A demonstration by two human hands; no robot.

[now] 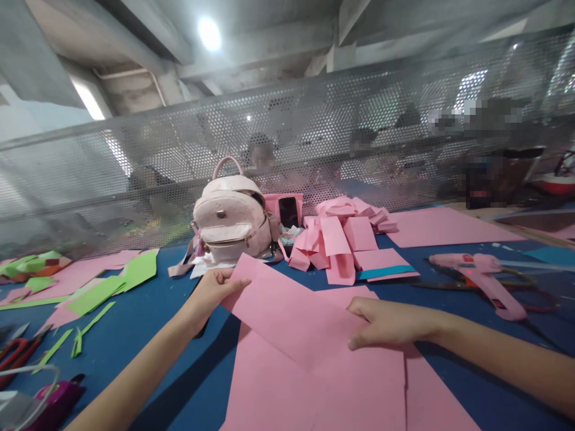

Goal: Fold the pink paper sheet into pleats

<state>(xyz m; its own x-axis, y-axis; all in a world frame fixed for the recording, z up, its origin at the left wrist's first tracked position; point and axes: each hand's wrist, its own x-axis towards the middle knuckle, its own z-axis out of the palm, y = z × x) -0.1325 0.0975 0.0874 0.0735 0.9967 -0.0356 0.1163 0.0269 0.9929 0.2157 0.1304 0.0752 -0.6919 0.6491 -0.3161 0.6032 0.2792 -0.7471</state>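
Note:
A flat piece of pink paper is tilted up at its left end, above several larger pink sheets on the blue table. My left hand pinches its upper left corner between thumb and fingers. At the other end, my right hand has its thumb and forefinger at the paper's right edge, with the remaining fingers curled out of sight. Beyond the hands lies a heap of folded pink paper pieces.
A pale pink backpack stands at the back, beside a propped phone. A pink glue gun lies to the right. Green paper pieces and red-handled scissors are on the left. A perforated metal screen runs behind.

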